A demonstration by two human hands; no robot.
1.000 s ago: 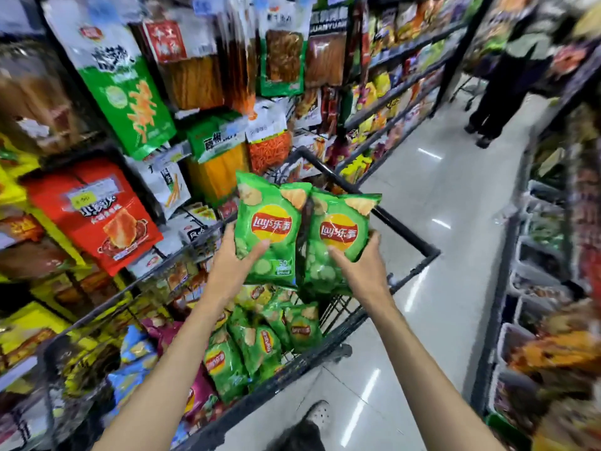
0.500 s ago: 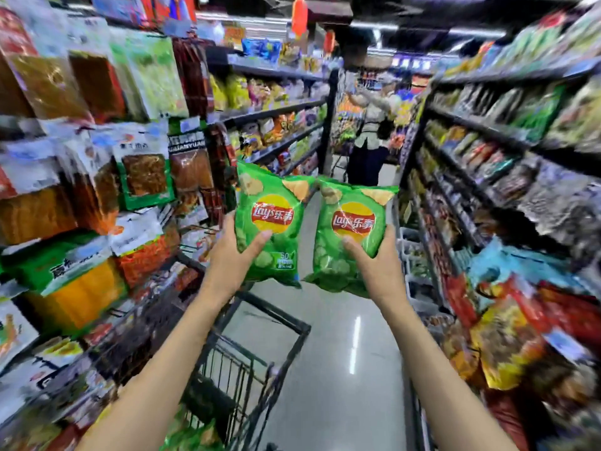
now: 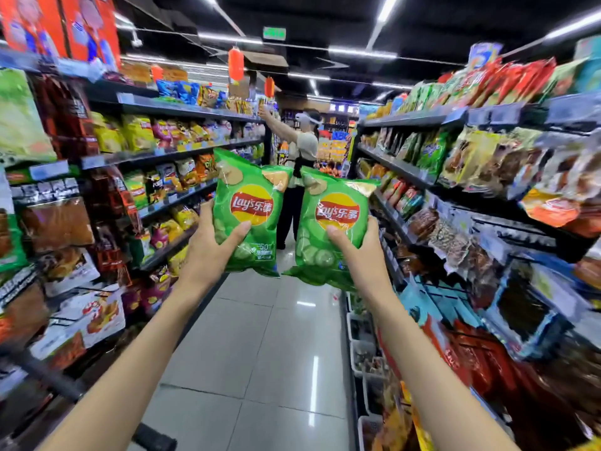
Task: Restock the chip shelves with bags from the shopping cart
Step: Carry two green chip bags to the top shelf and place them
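While both bare forearms reach up from the bottom edge, a dark cart handle [image 3: 48,379] crosses the corner at seven o'clock, blurred. Above the forearms, the left hand [image 3: 208,252] grasps the left chip bag [image 3: 247,216] at its lower left side, thumb laid across the front below the red and yellow logo, the other fingers hidden behind the bag. At three o'clock from it, the right hand [image 3: 361,252] grasps the right chip bag [image 3: 335,222] at its lower right side, thumb on the front, fingers wrapped behind. Both green bags stand upright in the air at the middle of the view, side by side, their inner edges just apart and the right one tilted slightly. Under them a pale tiled floor [image 3: 260,353] runs up the aisle toward twelve o'clock. At nine o'clock the left shelves [image 3: 169,151] carry rows of chip bags in yellow, red and orange; at three o'clock the right shelves [image 3: 406,170] carry mixed snack packs. Farthest off, at twelve o'clock behind the bags, another person [image 3: 302,148] reaches one arm up to a high shelf on the left.
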